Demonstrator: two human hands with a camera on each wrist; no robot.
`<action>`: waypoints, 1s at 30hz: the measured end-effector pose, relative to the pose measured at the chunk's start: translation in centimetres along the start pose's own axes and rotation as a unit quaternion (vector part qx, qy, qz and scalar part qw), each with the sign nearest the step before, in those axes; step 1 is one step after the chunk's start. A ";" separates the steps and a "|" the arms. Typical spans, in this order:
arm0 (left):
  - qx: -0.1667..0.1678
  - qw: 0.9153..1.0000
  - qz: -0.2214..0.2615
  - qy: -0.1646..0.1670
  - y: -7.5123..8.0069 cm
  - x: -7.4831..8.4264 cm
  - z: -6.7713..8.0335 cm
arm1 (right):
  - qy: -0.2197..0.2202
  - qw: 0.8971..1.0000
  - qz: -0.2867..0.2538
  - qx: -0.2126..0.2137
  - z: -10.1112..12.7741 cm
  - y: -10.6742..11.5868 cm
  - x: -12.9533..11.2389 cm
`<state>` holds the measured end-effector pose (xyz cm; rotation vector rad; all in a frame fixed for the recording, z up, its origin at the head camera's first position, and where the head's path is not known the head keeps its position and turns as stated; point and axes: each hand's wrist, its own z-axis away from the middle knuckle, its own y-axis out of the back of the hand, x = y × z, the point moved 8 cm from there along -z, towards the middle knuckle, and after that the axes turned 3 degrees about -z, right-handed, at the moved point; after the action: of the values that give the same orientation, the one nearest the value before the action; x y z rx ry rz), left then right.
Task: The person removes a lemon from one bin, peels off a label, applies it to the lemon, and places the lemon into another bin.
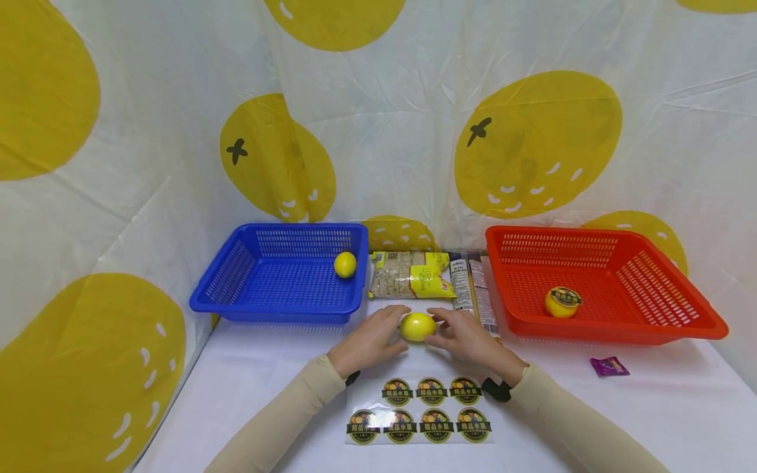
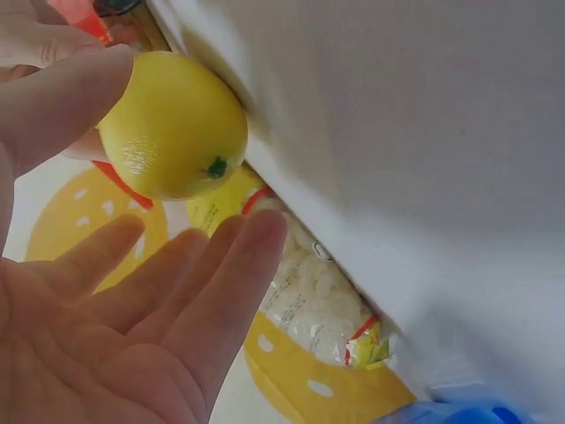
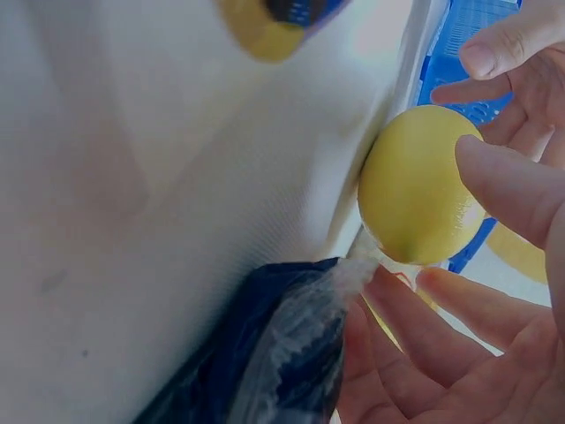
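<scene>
A yellow lemon (image 1: 417,326) sits on the white table between the two hands. On its left, my left hand (image 1: 369,338) has its fingers stretched out and apart, and its thumb overlaps the lemon (image 2: 172,128) in the left wrist view. From the other side my right hand (image 1: 470,338) curves loosely about the lemon (image 3: 422,184); whether its thumb touches the peel I cannot tell. Just below the hands lies a clear sheet (image 1: 362,393) of round black-and-gold stickers, with a bare spot at its upper left corner.
A blue basket (image 1: 278,315) at back left holds one lemon (image 1: 345,265). The red basket (image 1: 597,332) at right holds a stickered lemon (image 1: 558,305). Between them lie a yellow food bag (image 1: 408,276) and long packets (image 1: 473,289). A purple wrapper (image 1: 609,366) lies at right.
</scene>
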<state>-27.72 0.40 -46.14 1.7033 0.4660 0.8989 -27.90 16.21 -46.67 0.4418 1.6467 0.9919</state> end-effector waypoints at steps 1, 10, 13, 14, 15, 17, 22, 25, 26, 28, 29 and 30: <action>0.003 1.000 0.000 0.001 0.1 0.0 0.2 | -0.003 1.000 0.002 0.001 0.2 0.1 0.0; 0.000 1.000 -0.017 0.014 0.3 0.1 2.7 | -0.034 0.999 0.004 0.011 2.4 1.3 0.2; -0.004 1.000 -0.019 0.014 0.2 0.2 3.5 | -0.027 0.999 0.016 0.015 3.3 1.3 0.1; -0.007 1.000 -0.019 0.014 0.2 0.2 3.8 | -0.019 0.999 0.022 0.017 3.6 1.3 -0.1; -0.010 1.000 -0.020 0.015 0.1 0.2 4.0 | -0.018 0.999 0.025 0.019 3.9 1.2 -0.2; -0.017 1.000 -0.020 0.015 -0.1 0.3 4.5 | -0.006 0.999 0.027 0.022 4.4 1.1 -0.5; -0.034 0.999 -0.020 0.014 -0.6 0.5 5.5 | 0.027 0.999 0.021 0.001 5.3 0.3 -1.8; -0.044 0.999 -0.018 0.009 -0.7 0.8 6.1 | 0.047 0.998 0.027 -0.021 5.6 -0.3 -2.5; -0.049 0.999 -0.016 0.009 -0.7 0.8 6.2 | 0.054 0.998 0.031 -0.026 5.8 -0.5 -2.8; -0.060 0.998 -0.012 0.009 -0.8 1.0 6.5 | 0.066 0.996 0.040 -0.037 6.0 -0.9 -3.2; -0.066 0.998 -0.010 0.010 -0.8 1.1 6.7 | 0.071 0.996 0.042 -0.045 6.0 -1.1 -3.3; -0.072 0.997 -0.008 0.011 -0.9 1.1 6.8 | 0.076 0.995 0.045 -0.052 6.1 -1.3 -3.5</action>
<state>-21.71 -2.87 -47.33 1.5570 0.4192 0.9193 -20.87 15.24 -45.82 0.3810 1.7138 1.1973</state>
